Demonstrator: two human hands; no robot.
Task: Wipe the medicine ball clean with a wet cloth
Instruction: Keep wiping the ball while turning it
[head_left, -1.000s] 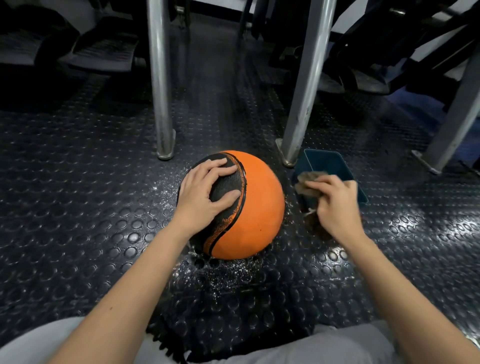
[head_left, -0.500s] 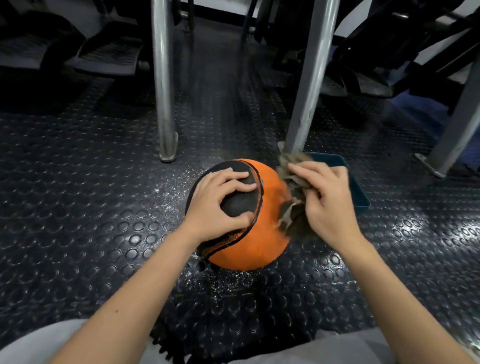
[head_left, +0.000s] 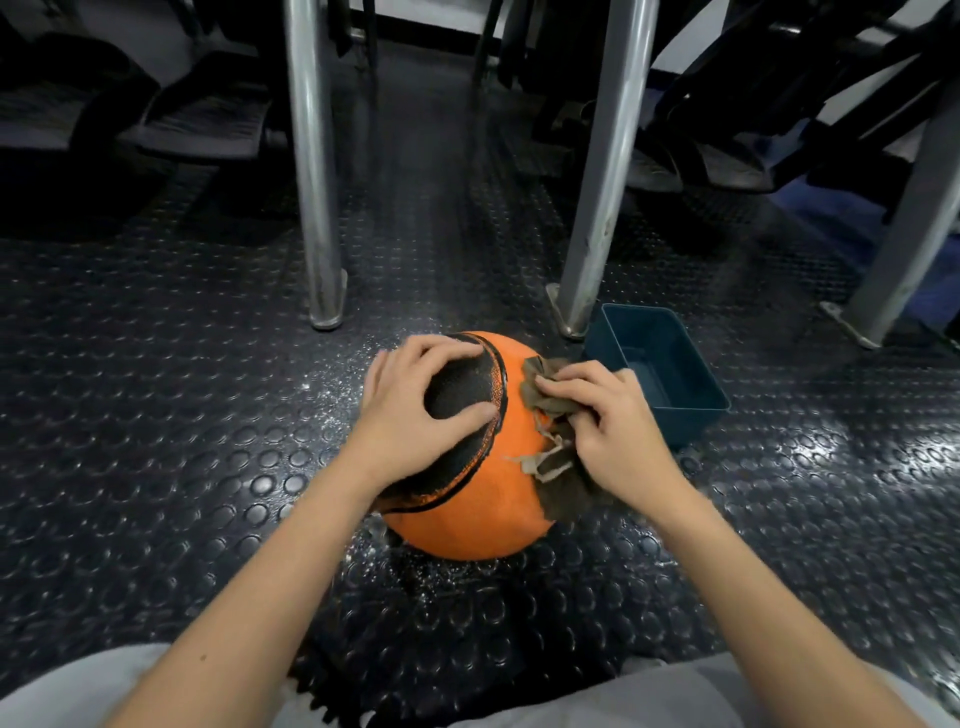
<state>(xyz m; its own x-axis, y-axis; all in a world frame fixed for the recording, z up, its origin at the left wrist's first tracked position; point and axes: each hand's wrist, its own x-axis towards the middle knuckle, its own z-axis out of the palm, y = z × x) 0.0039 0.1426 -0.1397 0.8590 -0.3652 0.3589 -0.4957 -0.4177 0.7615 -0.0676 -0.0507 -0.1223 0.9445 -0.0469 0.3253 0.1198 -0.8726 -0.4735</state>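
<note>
An orange medicine ball (head_left: 483, 509) with a black textured panel rests on the studded black floor in front of me. My left hand (head_left: 415, 410) lies spread over the black panel on the ball's top left, fingers gripping it. My right hand (head_left: 608, 421) presses a frayed brown cloth (head_left: 545, 400) against the ball's upper right side. Loose threads and a darker part of the cloth hang down below that hand.
A dark teal plastic tub (head_left: 660, 364) sits just right of the ball. Two metal posts (head_left: 311, 171) (head_left: 608, 171) stand behind the ball, another at the far right (head_left: 914, 218). Gym equipment fills the back. Wet speckles surround the ball on the floor.
My right hand carried the cloth from the tub over to the ball and now holds it on the upper right side. My left hand stayed on the black panel.
</note>
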